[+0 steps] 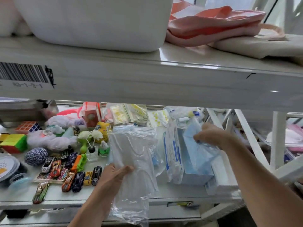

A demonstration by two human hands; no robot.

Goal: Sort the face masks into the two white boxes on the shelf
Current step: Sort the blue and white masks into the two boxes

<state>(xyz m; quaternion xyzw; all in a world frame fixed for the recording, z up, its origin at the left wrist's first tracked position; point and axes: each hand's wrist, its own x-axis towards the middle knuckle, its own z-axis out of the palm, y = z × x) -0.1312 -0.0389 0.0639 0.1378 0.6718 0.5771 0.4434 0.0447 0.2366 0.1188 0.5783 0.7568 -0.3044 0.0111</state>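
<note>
My left hand (114,173) grips a clear plastic bag of white face masks (131,158) by its lower left side, holding it upright over the lower shelf's front edge. My right hand (211,134) pinches the top of a pack of blue face masks (199,153) that stands in a pale blue open box (195,177). A blue-and-white printed mask packet (173,154) leans between the two. One large white box (98,22) sits on the upper shelf (180,76), above and left of my hands. I cannot see a second white box.
Toy cars (72,174), puzzle cubes (13,141), a yarn ball (36,156), small bottles and plush items crowd the lower shelf's left half. Zip bags with yellow prints (129,113) lie at the back. Pink and beige cloth bags (213,25) rest beside the white box.
</note>
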